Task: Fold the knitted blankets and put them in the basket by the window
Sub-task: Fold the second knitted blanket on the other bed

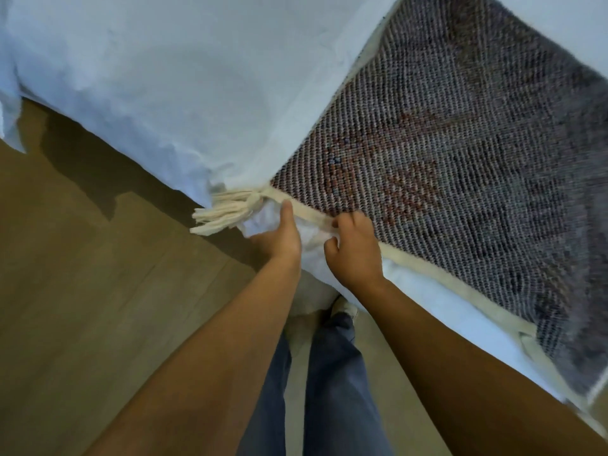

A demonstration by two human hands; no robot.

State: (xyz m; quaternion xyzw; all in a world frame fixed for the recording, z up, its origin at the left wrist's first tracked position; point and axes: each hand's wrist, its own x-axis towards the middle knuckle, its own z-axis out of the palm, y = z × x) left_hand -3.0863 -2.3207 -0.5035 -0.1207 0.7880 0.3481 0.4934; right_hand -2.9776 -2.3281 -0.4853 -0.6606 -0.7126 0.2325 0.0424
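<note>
Knitted blanket (444,143): grey and rust, spread on the white bed (164,77), reaching its near edge.
Cream border (444,278): trims that edge.
Right hand (353,251): curled fingers pinch the border.
Left hand (279,238): thumb atop the border, fingers hidden beneath.
Tassel (223,213): at the corner, beside the left hand.

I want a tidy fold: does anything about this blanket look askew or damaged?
No damage shows. The knitted blanket lies flat on the white bed, but its cream border is creased over near the lower right, and the corner tassel dangles off the bed edge beside the left hand.
</note>
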